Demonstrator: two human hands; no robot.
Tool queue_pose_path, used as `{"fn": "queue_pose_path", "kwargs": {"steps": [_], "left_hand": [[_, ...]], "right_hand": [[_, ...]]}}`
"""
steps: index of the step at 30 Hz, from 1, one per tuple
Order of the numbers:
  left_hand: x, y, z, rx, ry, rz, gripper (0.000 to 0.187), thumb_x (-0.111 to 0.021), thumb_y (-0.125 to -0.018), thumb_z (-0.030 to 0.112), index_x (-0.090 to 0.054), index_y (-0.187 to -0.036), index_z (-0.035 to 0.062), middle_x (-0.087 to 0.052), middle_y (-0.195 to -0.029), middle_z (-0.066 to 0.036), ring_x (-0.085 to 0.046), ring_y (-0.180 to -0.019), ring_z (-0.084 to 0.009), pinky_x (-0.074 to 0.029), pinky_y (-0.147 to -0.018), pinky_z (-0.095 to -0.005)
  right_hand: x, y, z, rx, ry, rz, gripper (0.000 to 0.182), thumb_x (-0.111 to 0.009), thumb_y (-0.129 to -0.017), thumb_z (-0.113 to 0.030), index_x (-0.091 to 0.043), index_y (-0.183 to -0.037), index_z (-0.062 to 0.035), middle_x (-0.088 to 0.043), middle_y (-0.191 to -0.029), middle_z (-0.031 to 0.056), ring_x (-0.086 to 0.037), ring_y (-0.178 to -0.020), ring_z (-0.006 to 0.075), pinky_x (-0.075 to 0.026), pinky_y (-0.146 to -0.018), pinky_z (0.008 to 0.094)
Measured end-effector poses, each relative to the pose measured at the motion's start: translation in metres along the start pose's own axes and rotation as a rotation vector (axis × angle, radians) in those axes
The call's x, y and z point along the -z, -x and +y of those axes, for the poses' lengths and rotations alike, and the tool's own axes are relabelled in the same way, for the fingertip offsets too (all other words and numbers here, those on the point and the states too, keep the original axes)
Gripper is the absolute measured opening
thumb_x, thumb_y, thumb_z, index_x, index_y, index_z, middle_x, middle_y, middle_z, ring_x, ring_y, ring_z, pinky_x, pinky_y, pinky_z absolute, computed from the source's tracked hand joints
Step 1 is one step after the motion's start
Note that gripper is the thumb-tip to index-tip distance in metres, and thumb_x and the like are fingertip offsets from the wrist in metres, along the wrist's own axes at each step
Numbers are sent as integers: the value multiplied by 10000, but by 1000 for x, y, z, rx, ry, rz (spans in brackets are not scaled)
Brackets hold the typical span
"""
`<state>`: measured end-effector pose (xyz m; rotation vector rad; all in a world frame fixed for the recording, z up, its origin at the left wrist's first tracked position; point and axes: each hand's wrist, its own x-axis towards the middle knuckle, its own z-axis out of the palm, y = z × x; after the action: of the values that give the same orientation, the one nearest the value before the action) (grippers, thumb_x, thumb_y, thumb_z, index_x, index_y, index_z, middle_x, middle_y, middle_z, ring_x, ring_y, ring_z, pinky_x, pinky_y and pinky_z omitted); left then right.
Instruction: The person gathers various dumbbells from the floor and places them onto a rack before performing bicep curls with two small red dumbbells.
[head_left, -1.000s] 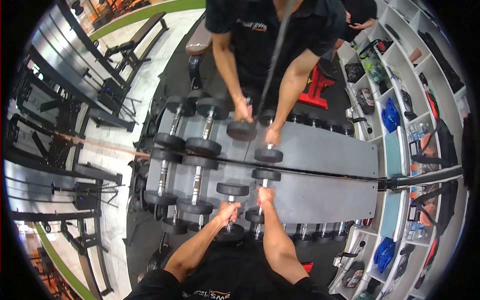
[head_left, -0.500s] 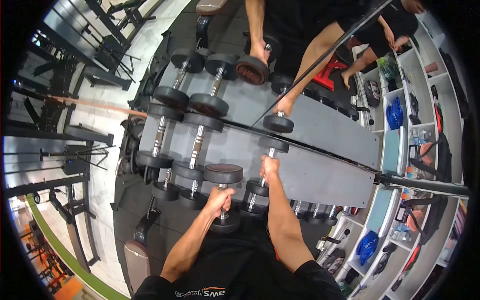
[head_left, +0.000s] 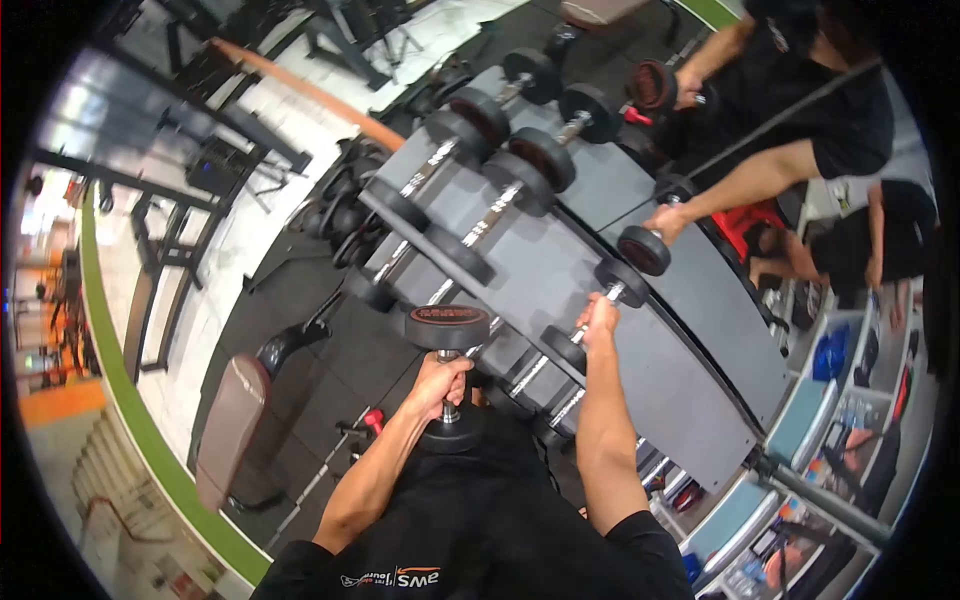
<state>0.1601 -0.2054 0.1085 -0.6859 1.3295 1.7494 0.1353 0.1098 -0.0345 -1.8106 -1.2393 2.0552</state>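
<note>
My left hand [head_left: 441,386] is wrapped round the handle of a thick black dumbbell [head_left: 447,328], held upright close to my body, clear of the rack. My right hand [head_left: 599,318] grips the handle of a smaller black dumbbell [head_left: 622,282] at the grey rack shelf [head_left: 640,370]; whether it rests on the shelf cannot be made out. To the left on the shelf lie two larger dumbbells with silver handles, one [head_left: 427,168] farther left and one [head_left: 490,215] nearer my hands.
Behind the shelf a mirror [head_left: 700,270] reflects the arms and dumbbells. A brown padded bench [head_left: 232,420] stands at the left on dark flooring. More dumbbells sit on the lower tier. White cubbies [head_left: 730,520] stand at the right. Another person [head_left: 880,235] shows at the far right.
The view has turned, so the rack now slants down to the right and the bench shows more fully. Both hands keep their dumbbells; the left one is now farther from the shelf.
</note>
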Motion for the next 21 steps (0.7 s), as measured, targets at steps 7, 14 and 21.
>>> {"fn": "queue_pose_path", "kwargs": {"steps": [7,14,21], "left_hand": [[49,57,-41,-102,218,148,145,-588,-871,49,-509,-750,54,-396,-514,13,-373,-363,-83,-311,-346,-267],[86,97,-63,-167,312,254,297,-615,-854,70,-451,-608,85,-374,-460,16,-346,-339,-87,-298,-355,-277],[131,124,-96,-246,482,351,282,-640,-834,87,-471,-608,75,-389,-454,13,-367,-334,-92,-309,-344,-282]], "right_hand": [[-1,-3,4,25,-32,-52,249,-581,-791,-81,-393,-636,-128,-318,-524,-13,-300,-380,121,-289,-352,309],[7,10,6,59,-23,-145,296,-620,-788,-116,-370,-632,-148,-308,-533,-25,-282,-411,111,-283,-381,298],[32,38,30,129,32,-311,368,-605,-845,-142,-328,-604,-164,-257,-477,-44,-229,-368,95,-237,-362,293]]}}
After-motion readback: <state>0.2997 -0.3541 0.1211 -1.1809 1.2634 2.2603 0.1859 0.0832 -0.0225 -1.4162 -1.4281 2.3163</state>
